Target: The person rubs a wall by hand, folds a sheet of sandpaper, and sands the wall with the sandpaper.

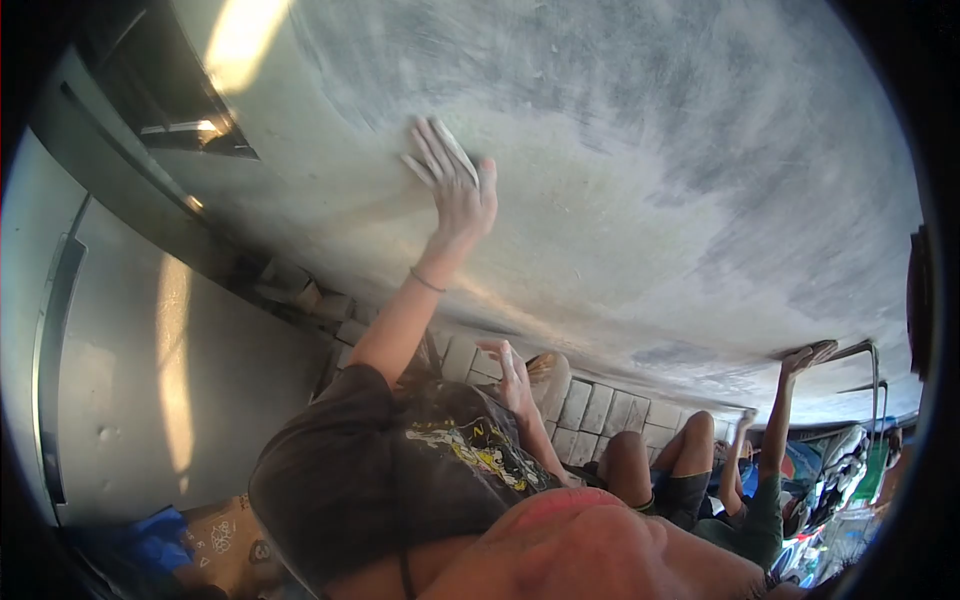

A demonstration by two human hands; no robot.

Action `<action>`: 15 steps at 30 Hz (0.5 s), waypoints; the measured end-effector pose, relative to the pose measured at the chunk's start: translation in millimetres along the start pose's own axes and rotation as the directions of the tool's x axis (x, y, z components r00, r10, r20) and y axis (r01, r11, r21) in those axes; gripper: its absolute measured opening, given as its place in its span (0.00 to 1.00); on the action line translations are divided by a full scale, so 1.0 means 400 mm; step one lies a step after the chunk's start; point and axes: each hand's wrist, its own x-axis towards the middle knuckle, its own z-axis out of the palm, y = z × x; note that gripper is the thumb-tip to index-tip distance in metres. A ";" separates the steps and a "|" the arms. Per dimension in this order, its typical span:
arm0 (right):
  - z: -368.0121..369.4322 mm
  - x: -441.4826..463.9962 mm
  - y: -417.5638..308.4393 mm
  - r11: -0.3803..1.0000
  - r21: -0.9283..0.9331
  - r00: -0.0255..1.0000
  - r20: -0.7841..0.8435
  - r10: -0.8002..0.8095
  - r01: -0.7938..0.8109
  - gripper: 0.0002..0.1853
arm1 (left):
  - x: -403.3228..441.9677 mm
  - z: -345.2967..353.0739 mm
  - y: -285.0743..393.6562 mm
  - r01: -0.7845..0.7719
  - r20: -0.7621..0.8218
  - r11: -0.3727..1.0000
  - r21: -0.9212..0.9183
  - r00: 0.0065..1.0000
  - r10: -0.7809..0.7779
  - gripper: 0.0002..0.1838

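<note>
My left hand [463, 192] lies against a large, dusty grey-white surface [600, 220], its fingers stretched out and the thumb apart. A pale strip runs along its index finger; whether this is dust or a thin sheet is unclear. Lower down, near my dark printed T-shirt [400, 470], my right hand [513, 378] is raised with pale dust on it. Its fingers extend upward, some apart, and nothing shows in them. The surface has darker, streaky patches above my left hand.
At the left stands a grey metal panel [230, 380] with a handle. Grey paving blocks [600, 408] lie below the surface. To the right, a co-worker's hand [808, 357] touches the surface near a bent metal frame [876, 370]; bent knees [690, 445] show nearby.
</note>
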 end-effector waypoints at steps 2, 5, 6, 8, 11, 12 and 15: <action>0.010 -0.007 -0.016 0.999 0.000 0.999 0.014 -0.049 0.049 0.35 | 0.083 -0.065 0.036 0.007 -0.065 0.999 -0.047 0.998 -0.010 0.45; 0.003 -0.020 0.005 0.999 -0.017 0.999 0.003 -0.050 0.050 0.35 | 0.196 -0.139 0.046 -0.014 -0.091 0.998 -0.067 0.996 0.008 0.44; -0.001 -0.021 0.015 0.998 -0.019 0.998 0.013 -0.057 0.057 0.35 | 0.209 -0.136 0.043 -0.048 -0.140 0.997 -0.056 0.989 0.040 0.44; -0.008 -0.022 0.033 1.000 -0.016 1.000 -0.020 -0.004 0.004 0.35 | 0.180 -0.129 0.033 -0.052 -0.104 0.999 -0.004 0.993 0.051 0.44; -0.013 -0.015 0.042 1.000 0.004 1.000 -0.021 -0.010 0.010 0.36 | 0.046 -0.048 -0.001 -0.091 -0.056 0.995 0.048 0.994 0.093 0.44; -0.010 -0.014 0.028 1.000 0.009 1.000 -0.023 -0.005 0.005 0.36 | -0.010 -0.015 -0.022 -0.098 -0.003 0.989 0.107 0.995 0.099 0.44; 0.003 -0.013 -0.004 1.000 -0.018 1.000 -0.015 -0.015 0.014 0.36 | 0.018 -0.010 -0.008 -0.094 0.014 0.992 0.088 0.996 0.093 0.44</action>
